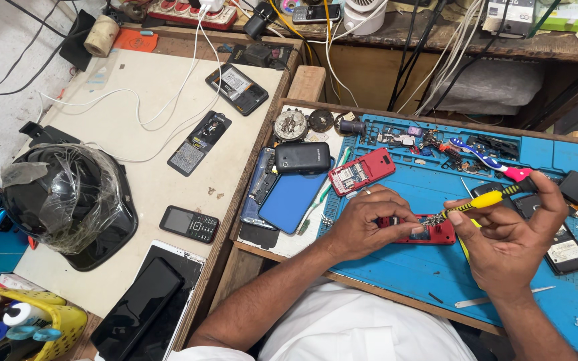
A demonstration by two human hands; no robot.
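- The red phone body (436, 232) lies flat on the blue work mat (396, 267), in front of the person and towards the mat's near edge, so both hands can reach it from above.
- The left hand (362, 230) rests on the phone's left end, its grip pressed down on the casing with the fingertips (415, 227) curled over the top; it looks like a steadying hold that keeps the casing from sliding.
- The right hand (513, 241) has its grip pinched around a yellow-handled screwdriver (476, 202), slanted down so the tip meets the phone's upper edge. The exact contact point is too small to make out.
- Just behind lies a second red piece, a keypad cover (361, 171), face up, beside a dark phone (302, 158) and a blue flat panel (291, 202).
- The mat's far compartments (429, 142) hold small parts, too jumbled to tell apart.
- A black battery-like block (565, 255) sits partly hidden behind the right hand.
- On the pale counter (142, 174) to the left sit a small keypad phone (189, 224), white cables (135, 107) and a plastic-wrapped helmet (68, 200).
- The yellow basket (61, 324) is cut off by the frame.
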